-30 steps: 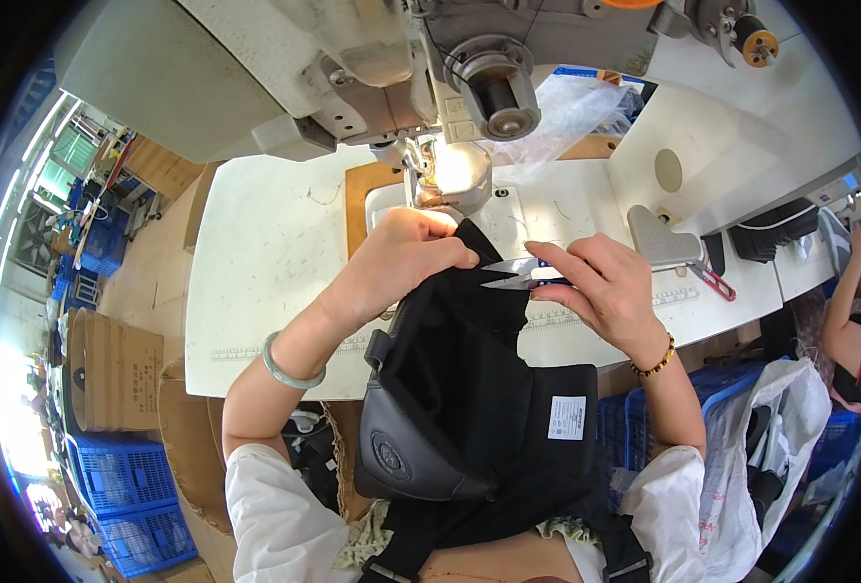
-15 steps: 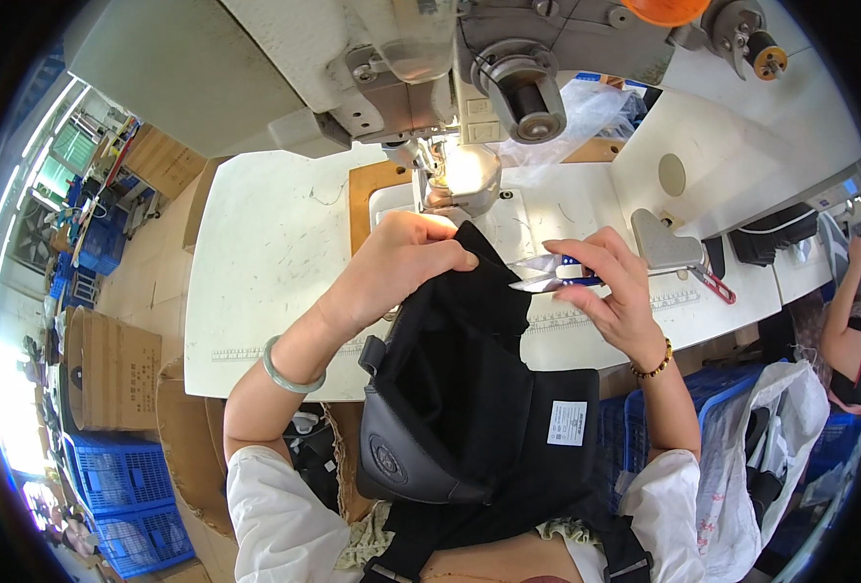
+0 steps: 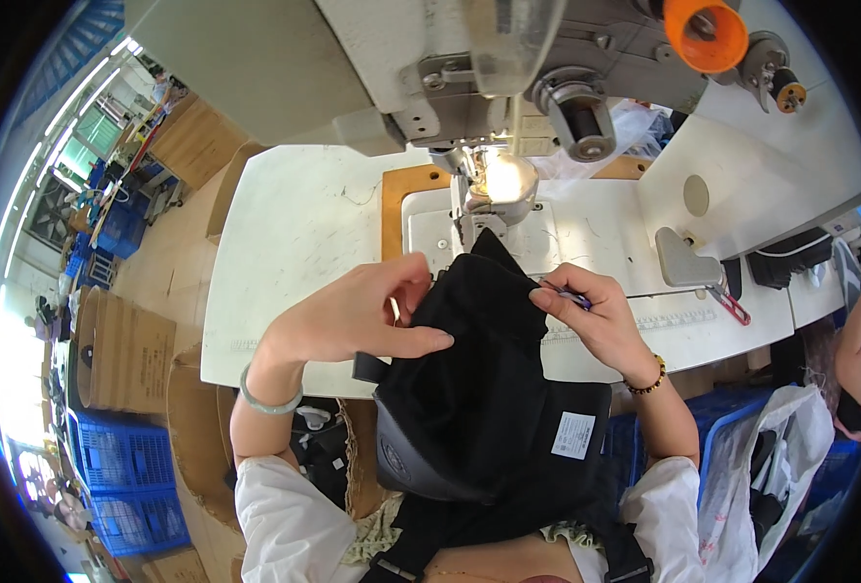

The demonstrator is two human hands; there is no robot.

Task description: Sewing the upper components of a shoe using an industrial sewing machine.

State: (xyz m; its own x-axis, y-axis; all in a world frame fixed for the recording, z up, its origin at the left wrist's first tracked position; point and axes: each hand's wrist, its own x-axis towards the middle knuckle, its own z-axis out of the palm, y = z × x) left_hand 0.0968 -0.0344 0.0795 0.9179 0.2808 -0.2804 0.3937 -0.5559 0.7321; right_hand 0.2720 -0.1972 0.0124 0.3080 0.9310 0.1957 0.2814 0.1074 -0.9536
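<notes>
While the black bag (image 3: 474, 384) lies between both hands, the left grip (image 3: 348, 311) is spread, thumb against it. The right grip (image 3: 598, 316) pinches its upper right edge, palming thread snips (image 3: 576, 299).

Left hand (image 3: 343, 313) loosely curved, right hand (image 3: 596, 311) pinching, forearms (image 3: 263, 429) bare.

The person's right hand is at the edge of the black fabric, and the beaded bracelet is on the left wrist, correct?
Not quite: the beaded bracelet is on the right wrist, as the head view shows. The right hand is indeed at the black fabric's edge.
</notes>
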